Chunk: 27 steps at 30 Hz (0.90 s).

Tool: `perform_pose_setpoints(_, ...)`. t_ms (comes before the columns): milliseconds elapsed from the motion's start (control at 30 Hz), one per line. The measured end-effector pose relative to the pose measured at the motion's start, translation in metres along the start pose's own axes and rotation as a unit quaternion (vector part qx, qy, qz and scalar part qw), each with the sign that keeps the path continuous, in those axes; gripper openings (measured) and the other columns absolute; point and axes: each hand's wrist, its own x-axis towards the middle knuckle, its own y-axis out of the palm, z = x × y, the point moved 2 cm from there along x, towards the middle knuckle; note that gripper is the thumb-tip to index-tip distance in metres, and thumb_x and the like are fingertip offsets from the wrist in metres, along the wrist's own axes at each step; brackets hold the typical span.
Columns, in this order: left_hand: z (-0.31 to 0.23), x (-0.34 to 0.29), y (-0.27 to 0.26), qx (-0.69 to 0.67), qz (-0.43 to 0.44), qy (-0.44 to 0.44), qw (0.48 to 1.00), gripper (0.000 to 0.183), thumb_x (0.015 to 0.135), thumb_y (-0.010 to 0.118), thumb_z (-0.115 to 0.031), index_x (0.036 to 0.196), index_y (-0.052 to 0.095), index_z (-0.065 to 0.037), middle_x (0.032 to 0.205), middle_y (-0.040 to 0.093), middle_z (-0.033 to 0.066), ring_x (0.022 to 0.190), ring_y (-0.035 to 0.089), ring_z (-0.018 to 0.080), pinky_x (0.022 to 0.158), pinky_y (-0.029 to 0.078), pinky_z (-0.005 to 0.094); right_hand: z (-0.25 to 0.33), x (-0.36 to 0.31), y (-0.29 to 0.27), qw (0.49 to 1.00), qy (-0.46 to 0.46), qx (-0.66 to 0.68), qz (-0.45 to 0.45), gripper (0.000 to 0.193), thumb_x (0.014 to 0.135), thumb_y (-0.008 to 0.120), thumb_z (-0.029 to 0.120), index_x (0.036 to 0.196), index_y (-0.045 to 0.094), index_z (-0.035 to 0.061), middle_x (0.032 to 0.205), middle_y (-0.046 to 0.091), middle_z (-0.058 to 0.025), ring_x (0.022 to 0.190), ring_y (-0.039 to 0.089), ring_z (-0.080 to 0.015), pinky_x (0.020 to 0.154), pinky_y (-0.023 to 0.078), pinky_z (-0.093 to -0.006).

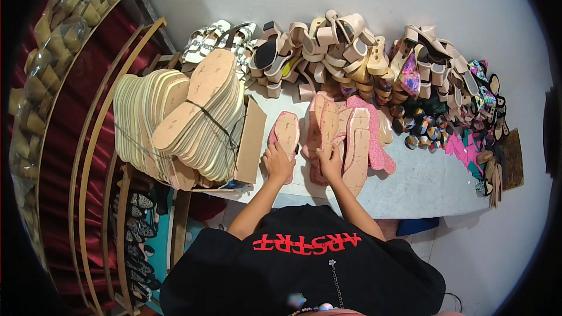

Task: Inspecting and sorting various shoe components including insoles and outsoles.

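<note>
On the table just left of the middle lies an insole (287, 130), tan on top with a pink glittery edge. My left hand (278, 162) is closed on its lower left side, thumb and fingers at its edges. To the right is a loose stack of similar pink-edged insoles (323, 120). My right hand (329, 162) is closed at the lower right of the nearest one, its fingertips bent onto the edge; part of the grip is hidden. A tan sole-shaped piece (355, 167) lies right of that hand, over pink glittery material (380, 159).
A cardboard box (250, 140) on the left holds tall bundles of cream insoles (205, 123), one tied with dark cord. Heeled sandals (328, 50) pile along the wall, with patterned heels (424, 129) at right. Wooden racks (88, 158) stand left of the table (430, 178).
</note>
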Motion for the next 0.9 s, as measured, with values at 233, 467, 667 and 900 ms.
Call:
perform_pose_setpoints(233,-0.004,0.013,-0.005,-0.113,0.027,-0.064,0.991,0.068,0.064,0.068,-0.028,0.113,0.032,0.002,0.102,0.045,0.0213,0.095,0.049,0.0361,0.080,0.041,0.0448,0.013,0.007,-0.045,0.986,-0.014,-0.107,-0.130,0.069,0.072,0.064,0.034,0.122,0.038,-0.0061,0.110,0.039,-0.0236,0.101,0.044,-0.0332,0.088,0.035,-0.0366)
perform_pose_setpoints(467,-0.031,0.016,-0.010,-0.250,-0.017,0.031,0.968,0.066,0.067,0.064,-0.027,0.117,0.031,0.002,0.109,0.044,0.0235,0.097,0.048,0.0393,0.082,0.040,0.0439,-0.008,0.035,-0.093,0.984,-0.043,-0.060,-0.163,0.066,0.072,0.065,0.034,0.116,0.044,-0.0105,0.105,0.048,-0.0233,0.100,0.047,-0.0315,0.088,0.036,-0.0363)
perform_pose_setpoints(667,-0.112,0.019,-0.014,-0.255,0.041,0.139,0.956,0.077,0.068,0.064,-0.038,0.125,0.028,-0.002,0.117,0.034,0.0200,0.108,0.035,0.0362,0.089,0.031,0.0451,0.001,0.028,-0.118,0.966,-0.079,-0.070,-0.238,0.063,0.077,0.064,0.030,0.118,0.041,-0.0112,0.100,0.056,-0.0169,0.086,0.055,-0.0191,0.074,0.044,-0.0285)
perform_pose_setpoints(900,-0.119,0.018,0.004,-0.294,0.015,0.206,0.933,0.063,0.070,0.064,-0.034,0.121,0.038,-0.008,0.119,0.032,0.0154,0.112,0.026,0.0340,0.094,0.024,0.0438,-0.009,0.025,-0.137,0.974,-0.058,0.017,-0.217,0.071,0.071,0.071,0.025,0.122,0.035,-0.0106,0.109,0.052,-0.0196,0.101,0.051,-0.0221,0.085,0.040,-0.0302)
